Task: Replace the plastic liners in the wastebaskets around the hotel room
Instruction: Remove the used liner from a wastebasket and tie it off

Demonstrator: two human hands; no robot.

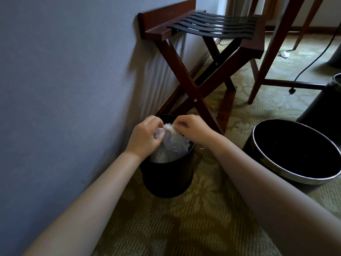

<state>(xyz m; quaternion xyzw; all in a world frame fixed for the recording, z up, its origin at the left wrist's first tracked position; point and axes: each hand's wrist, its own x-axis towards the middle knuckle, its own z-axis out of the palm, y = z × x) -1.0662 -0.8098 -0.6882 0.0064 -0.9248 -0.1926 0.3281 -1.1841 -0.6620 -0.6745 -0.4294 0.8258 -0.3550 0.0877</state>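
Clear plastic liner (168,145) bunched above black wastebasket (166,176) beside wall. Left hand (145,135) and right hand (193,129) both pinch its gathered top. Second wastebasket (295,169) right of first, on carpet (203,218).

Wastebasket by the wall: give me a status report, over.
Left hand, right hand pinch plastic liner at its gathered top. Liner sits in the black wastebasket. Nothing blocking; luggage rack behind.
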